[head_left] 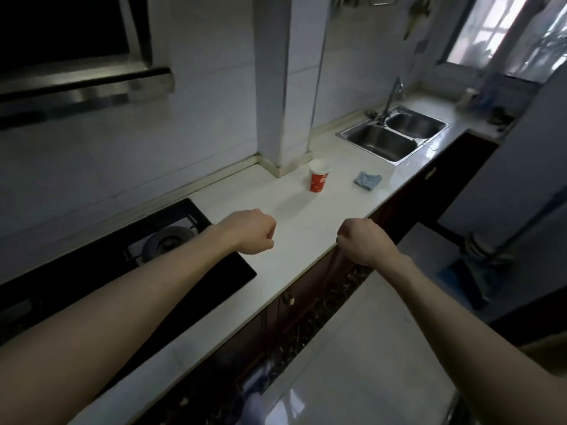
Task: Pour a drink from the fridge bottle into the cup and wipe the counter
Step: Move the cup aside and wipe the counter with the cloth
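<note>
A red paper cup [318,176] with a white rim stands upright on the white counter [276,210], near the tiled wall column. To its right a crumpled blue-grey cloth [367,180] lies flat on the counter. My left hand [251,232] hovers over the counter, fingers curled into a fist, holding nothing. My right hand [363,242] is held over the counter's front edge, also curled into an empty fist. Both hands are well short of the cup. No bottle or fridge is in view.
A black gas hob [165,240] sits to the left under a range hood [76,72]. A steel double sink [395,133] with a tap lies beyond the cloth. Dark cabinets run below the counter; pale floor tiles and a mop base lie to the right.
</note>
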`<state>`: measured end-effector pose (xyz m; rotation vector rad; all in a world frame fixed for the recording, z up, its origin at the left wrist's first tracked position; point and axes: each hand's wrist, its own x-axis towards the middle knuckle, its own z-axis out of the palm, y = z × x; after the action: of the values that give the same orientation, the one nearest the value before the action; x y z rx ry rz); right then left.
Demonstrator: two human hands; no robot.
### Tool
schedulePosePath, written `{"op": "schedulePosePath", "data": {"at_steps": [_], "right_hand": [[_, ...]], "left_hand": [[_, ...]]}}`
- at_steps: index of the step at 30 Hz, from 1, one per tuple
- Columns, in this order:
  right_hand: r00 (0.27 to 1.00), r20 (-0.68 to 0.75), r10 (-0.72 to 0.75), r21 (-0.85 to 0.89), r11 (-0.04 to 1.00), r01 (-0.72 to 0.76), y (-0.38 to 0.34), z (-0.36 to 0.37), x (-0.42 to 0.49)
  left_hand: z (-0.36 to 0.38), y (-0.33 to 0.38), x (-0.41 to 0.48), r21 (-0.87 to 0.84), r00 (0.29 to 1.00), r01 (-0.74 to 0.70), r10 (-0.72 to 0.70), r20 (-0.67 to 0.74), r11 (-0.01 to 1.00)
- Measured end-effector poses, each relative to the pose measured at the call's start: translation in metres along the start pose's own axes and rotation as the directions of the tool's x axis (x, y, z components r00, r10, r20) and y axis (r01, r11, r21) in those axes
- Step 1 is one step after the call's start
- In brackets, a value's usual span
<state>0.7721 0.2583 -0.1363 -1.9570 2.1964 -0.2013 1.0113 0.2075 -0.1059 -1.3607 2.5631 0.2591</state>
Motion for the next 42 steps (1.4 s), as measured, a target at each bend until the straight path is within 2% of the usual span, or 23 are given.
{"op": "schedulePosePath", "data": {"at_steps": [2,11,20,24,32,36,42], "right_hand": [[0.999,-0.037,0.023,-0.002,1.000,-0.023,0.009,-0.001,0.014],[0.993,-0.023,0.113,-0.044,0.992,-0.114,0.048,-0.006,0.078],[0.986,-0.001,0.169,-0.025,0.985,-0.169,0.128,-0.024,0.122],[0.993,0.000,0.116,-0.042,0.992,-0.116,0.167,-0.038,0.153],[0.993,0.111,-0.032,-0.099,0.994,0.043,0.230,-0.046,0.211],[0.979,0.185,-0.091,-0.067,0.992,0.105,0.236,-0.037,0.248],[0.948,0.246,-0.203,-0.018,0.977,0.214,0.211,-0.009,0.317]], "left_hand": [[-0.005,-0.001,0.024,0.004,1.000,-0.022,0.022,-0.006,1.000],[-0.034,-0.007,0.131,0.040,0.994,-0.110,0.110,0.004,0.993],[-0.044,0.048,0.218,0.019,0.987,-0.157,0.157,0.033,0.987],[-0.048,0.070,0.256,0.011,0.995,-0.097,0.097,0.019,0.995],[-0.044,0.102,0.298,-0.075,0.995,0.086,-0.082,0.051,0.994],[-0.038,0.100,0.312,-0.085,0.984,0.166,-0.159,0.080,0.982],[-0.029,0.056,0.341,-0.102,0.961,0.257,-0.243,0.130,0.961]]}}
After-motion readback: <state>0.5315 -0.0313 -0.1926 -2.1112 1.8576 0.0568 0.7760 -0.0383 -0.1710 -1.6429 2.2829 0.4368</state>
